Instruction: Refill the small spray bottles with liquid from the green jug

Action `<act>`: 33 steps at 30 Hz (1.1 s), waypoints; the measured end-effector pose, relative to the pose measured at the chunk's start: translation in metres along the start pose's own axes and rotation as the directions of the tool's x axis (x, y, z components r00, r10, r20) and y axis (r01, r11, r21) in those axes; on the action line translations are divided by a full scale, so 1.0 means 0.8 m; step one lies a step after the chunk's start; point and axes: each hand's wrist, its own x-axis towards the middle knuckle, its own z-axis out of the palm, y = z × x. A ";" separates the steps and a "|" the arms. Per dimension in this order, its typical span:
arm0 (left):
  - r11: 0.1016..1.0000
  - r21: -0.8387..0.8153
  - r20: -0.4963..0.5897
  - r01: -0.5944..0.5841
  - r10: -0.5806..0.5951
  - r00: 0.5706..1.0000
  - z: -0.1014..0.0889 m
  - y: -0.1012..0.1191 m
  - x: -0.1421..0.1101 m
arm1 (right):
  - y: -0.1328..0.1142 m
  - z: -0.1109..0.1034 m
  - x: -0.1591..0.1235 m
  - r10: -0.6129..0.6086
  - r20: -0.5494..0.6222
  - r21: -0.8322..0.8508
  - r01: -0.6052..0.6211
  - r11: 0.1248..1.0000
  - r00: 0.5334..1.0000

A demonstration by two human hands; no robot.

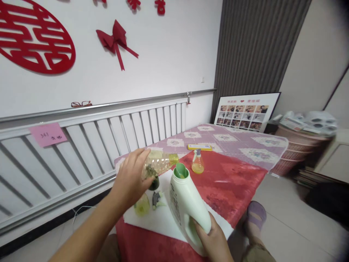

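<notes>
My left hand (133, 174) is wrapped round a clear plastic bottle (159, 161) with a yellowish neck, tipped nearly flat. Its mouth is right by the green spout (180, 170) of a pale green detergent jug (188, 203); I cannot tell whether liquid flows. The jug leans away from me, its handle gripped by my right hand (214, 238). Under my left hand are a dark green object (154, 183), a loose spray head (157, 200) and a yellowish clear container (141, 206). Farther off, a spray bottle (197, 164) with yellow liquid stands upright.
A white sheet (147, 222) lies on a red cover (231, 178) over the patterned tablecloth (223, 137). A yellow case (200, 147) rests behind the spray bottle. A white radiator (122, 134) runs along the left wall. Stacked pink baskets (296, 145) stand at the right.
</notes>
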 end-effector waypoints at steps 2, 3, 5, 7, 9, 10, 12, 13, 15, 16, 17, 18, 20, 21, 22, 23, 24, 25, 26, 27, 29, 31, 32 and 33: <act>0.964 -0.240 -0.042 0.115 -0.128 0.991 0.023 0.000 -0.041 | -0.002 0.000 0.000 0.020 -0.019 0.004 -0.020 1.000 1.000; 0.924 -0.344 -0.044 0.169 -0.195 0.980 0.038 0.002 -0.064 | -0.003 0.000 0.000 0.032 -0.031 0.007 -0.032 0.999 0.999; 0.826 -0.488 -0.015 0.283 -0.333 0.943 0.075 0.010 -0.114 | -0.006 0.001 0.000 0.052 -0.052 0.014 -0.052 0.999 0.997; 0.688 -0.598 0.053 0.412 -0.479 0.876 0.116 0.021 -0.165 | -0.008 0.001 0.000 0.069 -0.071 0.013 -0.068 0.998 0.995; 0.520 -0.697 0.155 0.493 -0.563 0.812 0.155 0.031 -0.211 | -0.007 0.000 0.002 0.087 -0.104 -0.007 -0.088 0.996 0.991; 0.452 -0.730 0.188 0.513 -0.588 0.787 0.172 0.034 -0.230 | -0.006 -0.001 0.004 0.094 -0.129 -0.021 -0.097 0.995 0.987; 0.358 -0.758 0.242 0.546 -0.623 0.744 0.199 0.036 -0.262 | -0.005 -0.005 0.008 0.098 -0.185 -0.044 -0.108 0.993 0.978; 0.349 -0.747 0.246 0.565 -0.645 0.723 0.208 0.035 -0.273 | -0.006 -0.007 0.011 0.097 -0.207 -0.055 -0.110 0.992 0.974; 0.350 -0.745 0.233 0.568 -0.661 0.713 0.221 0.029 -0.285 | -0.012 -0.013 0.020 0.094 -0.238 -0.077 -0.115 0.990 0.967; 0.356 -0.747 0.218 0.561 -0.665 0.714 0.225 0.025 -0.287 | -0.016 -0.015 0.024 0.095 -0.252 -0.086 -0.120 0.989 0.963; 0.360 -0.753 0.208 0.551 -0.665 0.717 0.227 0.021 -0.286 | -0.020 -0.017 0.029 0.097 -0.264 -0.092 -0.125 0.988 0.960; 0.360 -0.756 0.209 0.546 -0.658 0.724 0.229 0.017 -0.283 | -0.024 -0.019 0.035 0.095 -0.277 -0.094 -0.125 0.988 0.956; 0.355 -0.755 0.245 0.551 -0.628 0.739 0.232 0.012 -0.273 | -0.029 -0.021 0.044 0.094 -0.305 -0.090 -0.127 0.988 0.948; 0.350 -0.752 0.272 0.558 -0.607 0.747 0.232 0.011 -0.266 | -0.029 -0.021 0.048 0.095 -0.319 -0.087 -0.129 0.988 0.943; 0.350 -0.747 0.298 0.565 -0.584 0.755 0.233 0.010 -0.259 | -0.028 -0.022 0.051 0.097 -0.333 -0.086 -0.132 0.987 0.938; 0.356 -0.740 0.315 0.570 -0.566 0.762 0.233 0.011 -0.251 | -0.025 -0.022 0.053 0.101 -0.345 -0.085 -0.139 0.987 0.933; 0.369 -0.733 0.319 0.571 -0.554 0.769 0.233 0.012 -0.244 | -0.020 -0.022 0.055 0.109 -0.354 -0.085 -0.148 0.985 0.929; 0.387 -0.726 0.313 0.568 -0.549 0.775 0.234 0.013 -0.237 | -0.015 -0.022 0.055 0.120 -0.355 -0.084 -0.160 0.984 0.927; 0.408 -0.719 0.303 0.563 -0.546 0.781 0.235 0.015 -0.231 | -0.008 -0.022 0.054 0.130 -0.349 -0.088 -0.171 0.981 0.928; 0.429 -0.711 0.288 0.558 -0.546 0.787 0.236 0.016 -0.226 | -0.002 -0.021 0.053 0.139 -0.341 -0.096 -0.182 0.979 0.930; 0.462 -0.698 0.264 0.548 -0.545 0.796 0.241 0.017 -0.218 | 0.011 -0.019 0.051 0.143 -0.326 -0.118 -0.191 0.975 0.934; 0.477 -0.683 0.273 0.554 -0.537 0.798 0.247 0.016 -0.216 | 0.021 -0.018 0.049 0.118 -0.310 -0.136 -0.167 0.977 0.944; 0.477 -0.674 0.287 0.564 -0.534 0.795 0.252 0.015 -0.217 | 0.025 -0.018 0.048 0.103 -0.299 -0.140 -0.150 0.979 0.949; 0.474 -0.665 0.305 0.577 -0.533 0.789 0.256 0.015 -0.219 | 0.028 -0.019 0.046 0.096 -0.278 -0.146 -0.141 0.979 0.956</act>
